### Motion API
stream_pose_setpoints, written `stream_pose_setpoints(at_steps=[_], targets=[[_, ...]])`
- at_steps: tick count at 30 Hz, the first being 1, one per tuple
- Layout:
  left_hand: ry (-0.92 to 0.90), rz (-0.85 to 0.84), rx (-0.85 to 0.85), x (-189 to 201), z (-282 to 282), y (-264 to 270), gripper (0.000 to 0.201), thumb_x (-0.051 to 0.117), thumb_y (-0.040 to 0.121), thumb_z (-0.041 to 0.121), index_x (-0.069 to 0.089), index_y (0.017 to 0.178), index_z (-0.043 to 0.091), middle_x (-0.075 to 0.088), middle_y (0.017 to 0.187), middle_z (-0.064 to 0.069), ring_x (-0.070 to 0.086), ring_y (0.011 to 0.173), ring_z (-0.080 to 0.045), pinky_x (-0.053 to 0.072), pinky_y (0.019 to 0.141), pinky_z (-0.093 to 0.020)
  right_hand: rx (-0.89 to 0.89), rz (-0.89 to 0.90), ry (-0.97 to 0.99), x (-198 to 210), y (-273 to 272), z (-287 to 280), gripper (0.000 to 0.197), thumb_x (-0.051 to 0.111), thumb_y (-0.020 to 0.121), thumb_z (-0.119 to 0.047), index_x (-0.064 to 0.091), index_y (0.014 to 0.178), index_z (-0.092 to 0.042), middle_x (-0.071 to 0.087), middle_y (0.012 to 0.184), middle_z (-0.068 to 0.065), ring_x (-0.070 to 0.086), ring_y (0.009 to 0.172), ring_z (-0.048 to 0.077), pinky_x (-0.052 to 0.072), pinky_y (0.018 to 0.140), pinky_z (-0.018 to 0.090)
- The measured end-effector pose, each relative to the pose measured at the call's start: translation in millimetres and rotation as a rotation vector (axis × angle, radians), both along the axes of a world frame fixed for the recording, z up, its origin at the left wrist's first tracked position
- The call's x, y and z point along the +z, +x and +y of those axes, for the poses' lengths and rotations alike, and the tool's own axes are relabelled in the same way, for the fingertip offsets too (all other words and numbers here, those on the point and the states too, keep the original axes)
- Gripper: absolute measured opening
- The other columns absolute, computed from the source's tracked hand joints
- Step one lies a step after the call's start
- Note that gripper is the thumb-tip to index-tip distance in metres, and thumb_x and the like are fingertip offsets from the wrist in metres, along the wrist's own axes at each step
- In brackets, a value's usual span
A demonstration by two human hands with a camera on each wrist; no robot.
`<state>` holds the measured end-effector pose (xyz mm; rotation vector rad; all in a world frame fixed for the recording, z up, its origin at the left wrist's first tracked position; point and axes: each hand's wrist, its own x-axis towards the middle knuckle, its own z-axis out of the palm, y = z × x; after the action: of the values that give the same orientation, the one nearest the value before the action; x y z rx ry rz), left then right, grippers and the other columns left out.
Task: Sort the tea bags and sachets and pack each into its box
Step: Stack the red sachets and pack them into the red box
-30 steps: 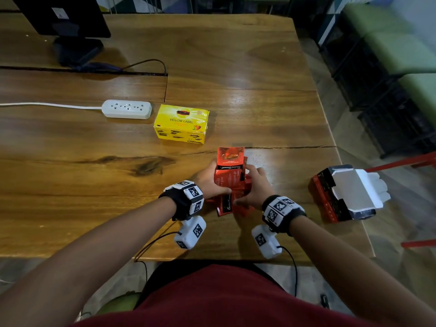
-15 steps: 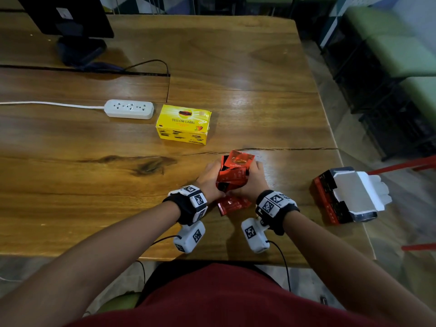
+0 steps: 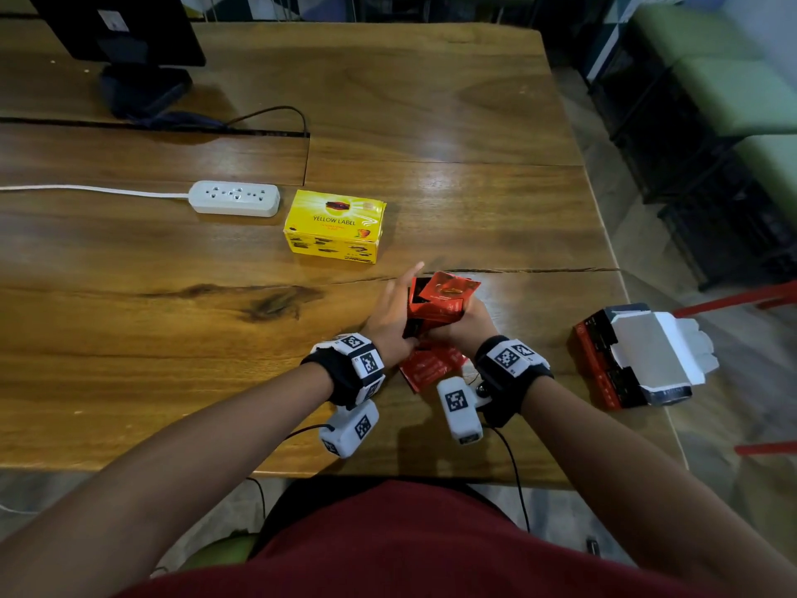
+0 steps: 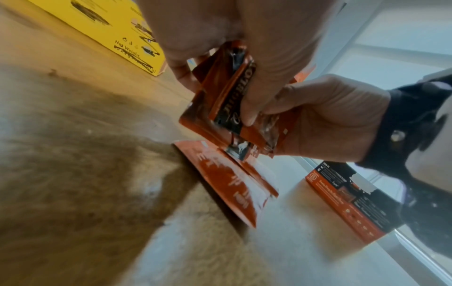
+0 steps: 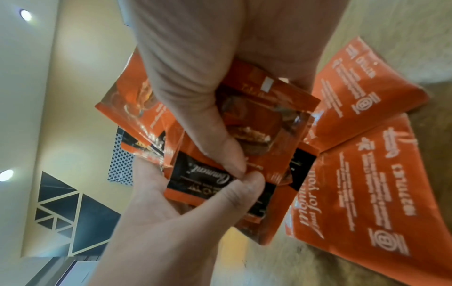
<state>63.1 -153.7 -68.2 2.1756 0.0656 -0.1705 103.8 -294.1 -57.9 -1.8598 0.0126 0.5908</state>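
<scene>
- We're working at the wooden table [image 3: 129, 330], which is filling most of the head view; monitor base [image 3: 144, 86] sitting upper left, power strip [image 3: 235, 198] left of centre, neither in play.
- Red-and-black box [image 3: 634, 360] is lying open at the right edge of the frame, white inner flap showing, well apart from both hands; nothing visibly going into it yet.
- Yellow box [image 3: 334, 226] is sitting closed above centre, just beyond the hands, untouched.
- Change vs. a second ago: the stack of red sachets [image 3: 435, 302] we were holding upright between both hands is now tilting over and fanning out at the top, just right of centre.
- Right hand [image 3: 463, 325] is wrapping around the stack; the right wrist view is showing the thumb clamping down on the top sachet.
- Left hand [image 3: 390, 315] has opened up: fingers now stretching straight past the stack's left side, where before they were curled on it. Left thumb [image 5: 244, 185] is pressing the stack's near edge.
- Two loose sachets [image 3: 429, 366] are lying flat on the table under the hands, lower centre.
- Our read: we're squaring the bundle, and the loose ones need collecting before the stack is moving right to the open box.
- Risk: the fanned top sachet is looking ready to slip.
</scene>
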Motion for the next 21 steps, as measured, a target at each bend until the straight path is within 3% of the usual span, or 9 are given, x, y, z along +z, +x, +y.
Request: stream_pose_setpoints(at_steps=[5, 9, 11, 13, 16, 18, 21], targets=[[-0.142, -0.028, 0.054, -5, 2, 7, 0.105, 0.074, 0.061, 0.008, 0.011, 0.143, 0.027, 0.032, 0.125, -0.007, 0.046, 0.114, -0.020, 0.043, 0.099, -0.038, 0.033, -0.066, -0.018, 3, 5, 1, 0.044, 0.075, 0.058, 0.011, 0.060, 0.092, -0.011, 0.065, 0.079, -0.002, 0.063, 0.073, 0.009, 0.053, 0.065, 0.018], [-0.181, 0.017, 0.121, -5, 8, 2, 0.110, 0.078, 0.057, 0.015, 0.012, 0.144, 0.026, 0.034, 0.124, -0.006, 0.043, 0.113, -0.022, 0.046, 0.095, -0.041, -0.024, -0.065, -0.017, 2, 13, -12, 0.042, 0.078, 0.056, 0.009, 0.060, 0.085, -0.015, 0.066, 0.083, -0.001, 0.065, 0.078, 0.013, 0.053, 0.074, 0.028], [-0.067, 0.107, 0.103, -5, 10, -3, 0.108, 0.082, 0.059, 0.021, 0.016, 0.143, 0.027, 0.035, 0.127, -0.007, 0.042, 0.117, -0.024, 0.043, 0.099, -0.045, -0.085, -0.047, 0.005, 6, 18, -22, 0.040, 0.076, 0.058, 0.011, 0.059, 0.084, -0.014, 0.066, 0.084, 0.000, 0.064, 0.079, 0.013, 0.053, 0.073, 0.027], [0.168, 0.206, -0.006, -7, 7, -7, 0.105, 0.083, 0.058, 0.035, 0.020, 0.142, 0.029, 0.036, 0.130, -0.009, 0.038, 0.123, -0.027, 0.040, 0.100, -0.044, -0.146, -0.055, 0.037, 12, 23, -32, 0.039, 0.073, 0.060, 0.015, 0.058, 0.081, -0.014, 0.065, 0.082, 0.001, 0.063, 0.077, 0.014, 0.052, 0.073, 0.028], [0.516, 0.266, -0.195, -11, -2, -9, 0.106, 0.080, 0.057, 0.049, 0.019, 0.141, 0.031, 0.030, 0.140, -0.009, 0.031, 0.129, -0.029, 0.034, 0.102, -0.045, -0.221, -0.070, 0.029, 16, 30, -45, 0.035, 0.075, 0.061, 0.012, 0.061, 0.085, -0.008, 0.067, 0.086, 0.009, 0.066, 0.083, 0.025, 0.053, 0.079, 0.039], [0.587, 0.268, -0.243, -13, -7, -5, 0.110, 0.081, 0.057, 0.049, 0.013, 0.142, 0.033, 0.026, 0.144, -0.010, 0.029, 0.131, -0.030, 0.033, 0.103, -0.046, -0.232, -0.065, 0.010, 15, 32, -53, 0.038, 0.077, 0.060, 0.008, 0.062, 0.095, -0.001, 0.068, 0.095, 0.016, 0.067, 0.091, 0.032, 0.054, 0.082, 0.044], [0.545, 0.254, -0.184, -10, -15, 3, 0.113, 0.082, 0.057, 0.047, 0.011, 0.144, 0.033, 0.027, 0.143, -0.011, 0.031, 0.130, -0.030, 0.035, 0.102, -0.045, -0.241, -0.038, -0.035, 10, 31, -61, 0.041, 0.077, 0.058, 0.009, 0.061, 0.094, -0.002, 0.067, 0.095, 0.017, 0.066, 0.092, 0.034, 0.054, 0.084, 0.046]])
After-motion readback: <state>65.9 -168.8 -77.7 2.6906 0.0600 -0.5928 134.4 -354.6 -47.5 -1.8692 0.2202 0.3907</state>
